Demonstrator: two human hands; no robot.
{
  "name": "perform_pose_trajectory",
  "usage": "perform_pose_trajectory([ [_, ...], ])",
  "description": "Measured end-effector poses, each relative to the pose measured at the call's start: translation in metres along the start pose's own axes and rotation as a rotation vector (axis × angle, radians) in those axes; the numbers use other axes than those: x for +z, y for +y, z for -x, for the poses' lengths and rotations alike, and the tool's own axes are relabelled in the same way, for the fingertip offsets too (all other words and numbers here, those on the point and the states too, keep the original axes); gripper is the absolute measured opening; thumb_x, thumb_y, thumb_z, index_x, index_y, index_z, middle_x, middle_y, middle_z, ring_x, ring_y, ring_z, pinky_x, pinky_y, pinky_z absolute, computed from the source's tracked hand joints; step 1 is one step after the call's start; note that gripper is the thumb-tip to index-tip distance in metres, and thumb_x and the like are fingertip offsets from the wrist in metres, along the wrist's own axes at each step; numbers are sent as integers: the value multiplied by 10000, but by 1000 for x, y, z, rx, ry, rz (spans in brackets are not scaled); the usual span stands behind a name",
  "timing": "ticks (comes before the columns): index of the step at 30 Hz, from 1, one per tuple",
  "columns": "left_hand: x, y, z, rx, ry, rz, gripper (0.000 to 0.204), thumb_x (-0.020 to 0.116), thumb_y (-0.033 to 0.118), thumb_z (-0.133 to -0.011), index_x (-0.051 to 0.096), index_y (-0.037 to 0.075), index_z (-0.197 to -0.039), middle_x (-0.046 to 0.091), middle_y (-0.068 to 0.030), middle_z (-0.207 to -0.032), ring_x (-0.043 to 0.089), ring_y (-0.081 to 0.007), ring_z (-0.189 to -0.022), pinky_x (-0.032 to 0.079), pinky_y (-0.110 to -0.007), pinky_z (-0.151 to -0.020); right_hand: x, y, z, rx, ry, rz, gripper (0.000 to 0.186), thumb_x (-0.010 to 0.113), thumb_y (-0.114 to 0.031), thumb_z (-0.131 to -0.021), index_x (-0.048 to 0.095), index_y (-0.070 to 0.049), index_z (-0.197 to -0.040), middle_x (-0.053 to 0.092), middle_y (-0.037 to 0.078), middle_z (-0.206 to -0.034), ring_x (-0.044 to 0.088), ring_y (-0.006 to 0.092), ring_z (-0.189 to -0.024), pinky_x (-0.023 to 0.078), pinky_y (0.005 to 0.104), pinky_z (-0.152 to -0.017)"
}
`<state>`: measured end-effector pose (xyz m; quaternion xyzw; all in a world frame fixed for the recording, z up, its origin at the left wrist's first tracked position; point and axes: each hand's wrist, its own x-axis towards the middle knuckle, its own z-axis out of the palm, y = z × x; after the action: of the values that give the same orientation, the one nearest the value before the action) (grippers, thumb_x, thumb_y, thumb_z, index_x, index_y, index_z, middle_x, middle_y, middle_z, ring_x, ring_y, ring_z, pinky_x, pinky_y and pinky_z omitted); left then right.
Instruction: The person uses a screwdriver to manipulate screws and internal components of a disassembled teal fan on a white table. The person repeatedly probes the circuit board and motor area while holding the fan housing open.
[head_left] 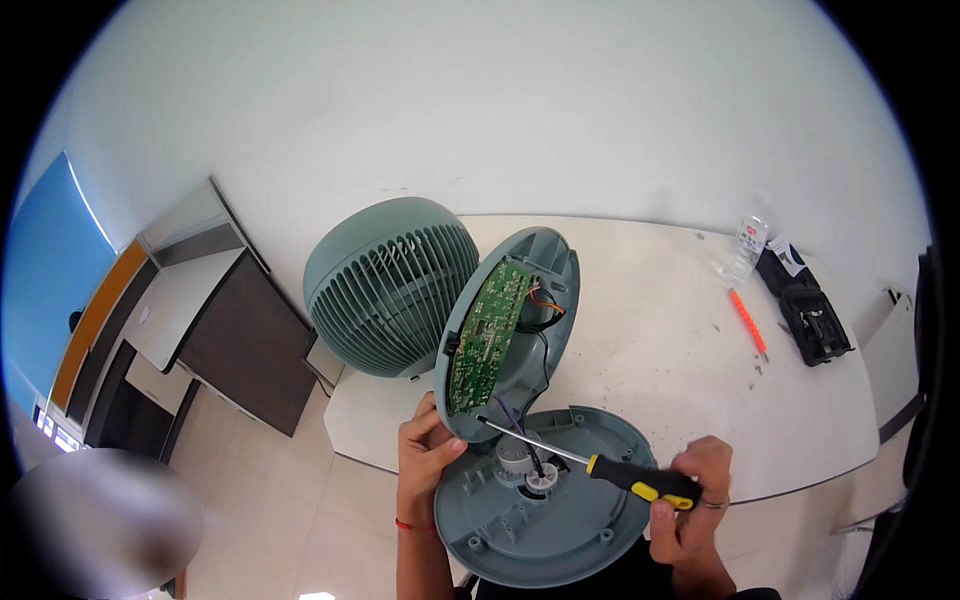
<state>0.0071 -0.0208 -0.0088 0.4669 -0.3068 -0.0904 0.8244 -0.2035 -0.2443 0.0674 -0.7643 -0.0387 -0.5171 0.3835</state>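
Observation:
My left hand (428, 448) grips the lower edge of a grey-green plastic housing (565, 290), which is tilted up. Inside that housing sits a green circuit board (488, 340) with several wires beside it. My right hand (697, 505) is closed around the black and yellow handle of a screwdriver (640, 480). Its shaft points left, and the tip is by the housing's lower edge; whether it touches, I cannot tell. Below lies a round grey-green base (560, 545), joined to the housing by wires, with a motor (517, 455) and a white gear-like part (541, 478).
A grey-green fan head (395, 290) with a slatted grille stands on the white table (640, 350) behind the housing. Toward the right lie a clear plastic bottle (745, 250), an orange-handled screwdriver (747, 322) and an open black tool case (808, 310). A dark desk (245, 340) stands at left.

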Motion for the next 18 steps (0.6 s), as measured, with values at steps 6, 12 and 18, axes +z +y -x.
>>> perform_pose_trajectory([
  [6, 1, 2, -1, 11, -5, 15, 485, 795, 57, -767, 658, -89, -1209, 562, -113, -1247, 526, -238, -1198, 379, -368, -1059, -17, 7, 5, -88, -198, 18, 628, 698, -234, -789, 414, -57, -1320, 541, 124, -946, 463, 252, -829, 387, 392, -756],
  [12, 2, 5, 0, 15, -30, -5, 463, 793, 34, -767, 666, -90, -1195, 569, -107, -1222, 539, -227, -1171, 400, -362, -1037, -20, 5, 8, -122, -221, -23, 689, 695, -249, -820, 347, -71, -1387, 537, 109, -954, 434, 238, -810, 379, 387, -695],
  [18, 4, 6, -5, 39, -44, -31, 447, 778, -5, -771, 667, -84, -1198, 574, -100, -1194, 558, -204, -1111, 431, -351, -991, -33, 6, 14, 22, -309, 25, 585, 694, -316, -843, 445, -52, -1302, 519, 101, -923, 431, 229, -813, 372, 382, -690],
])
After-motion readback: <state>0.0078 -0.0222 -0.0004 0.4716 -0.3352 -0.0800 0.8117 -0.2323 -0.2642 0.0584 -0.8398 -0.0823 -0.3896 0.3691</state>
